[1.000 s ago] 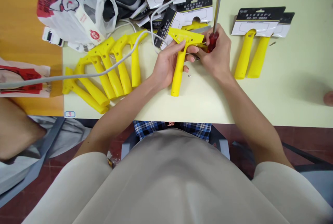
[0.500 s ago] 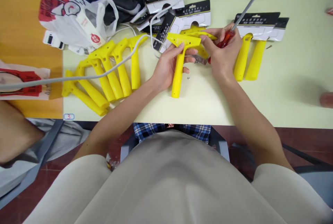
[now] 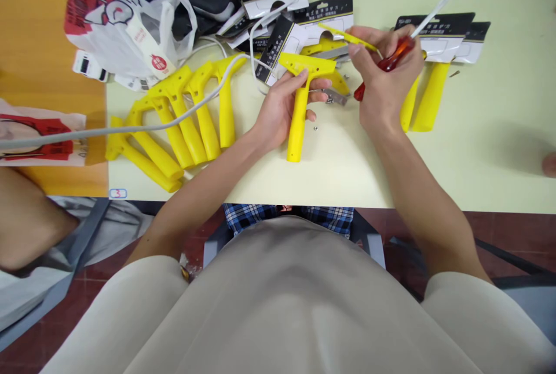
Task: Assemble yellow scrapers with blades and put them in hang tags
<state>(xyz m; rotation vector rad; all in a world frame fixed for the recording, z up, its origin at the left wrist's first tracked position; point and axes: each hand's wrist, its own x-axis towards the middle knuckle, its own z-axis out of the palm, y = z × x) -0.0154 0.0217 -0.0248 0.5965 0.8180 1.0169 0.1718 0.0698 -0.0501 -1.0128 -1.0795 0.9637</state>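
My left hand (image 3: pixel 275 113) is closed around a yellow T-shaped scraper handle (image 3: pixel 297 128), its wide head pointing away from me. My right hand (image 3: pixel 380 93) grips a red-handled screwdriver (image 3: pixel 399 52) in the palm, the long shaft angled up to the right. Between its thumb and fingertips it also pinches a thin yellow plastic piece (image 3: pixel 343 34), seen nearly edge-on. Just beyond my left fingers lie more yellow pieces (image 3: pixel 324 46) and small metal parts (image 3: pixel 336 97). A tiny screw or nut (image 3: pixel 315 128) rests beside the handle.
Several yellow scraper handles (image 3: pixel 189 136) lie in a row at left, with a grey cable (image 3: pixel 191 110) across them. Black-and-white packaging cards (image 3: pixel 328 12) lie behind my hands. Two yellow handles (image 3: pixel 431 99) with cards lie at right. A plastic bag (image 3: pixel 117 21) sits at the back left.
My right hand has lifted the thin yellow piece away from the scraper head, tilting it up and moving slightly right with the screwdriver. My left hand and its scraper handle have stayed nearly still.
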